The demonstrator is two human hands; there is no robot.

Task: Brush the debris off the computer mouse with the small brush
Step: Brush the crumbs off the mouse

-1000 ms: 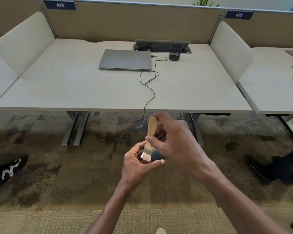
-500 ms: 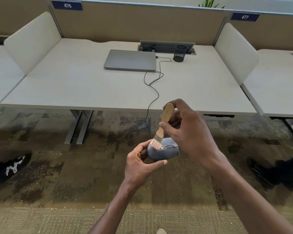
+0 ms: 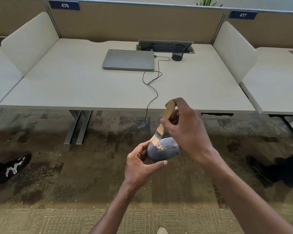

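Left hand (image 3: 139, 164) grips one mouse (image 3: 162, 150); right hand (image 3: 184, 127) pinches one brush (image 3: 162, 125). At 12 o'clock: one laptop (image 3: 128, 59), one mesh cup (image 3: 178, 52), cable (image 3: 151, 85).

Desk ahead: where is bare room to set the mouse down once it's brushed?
The desk is bare across its whole left half, from the left divider panel to the closed laptop, and along the near edge left of the black cable. The right side up to the right divider is bare too. It is crowded at the back centre: laptop, cable, mesh pen cup.
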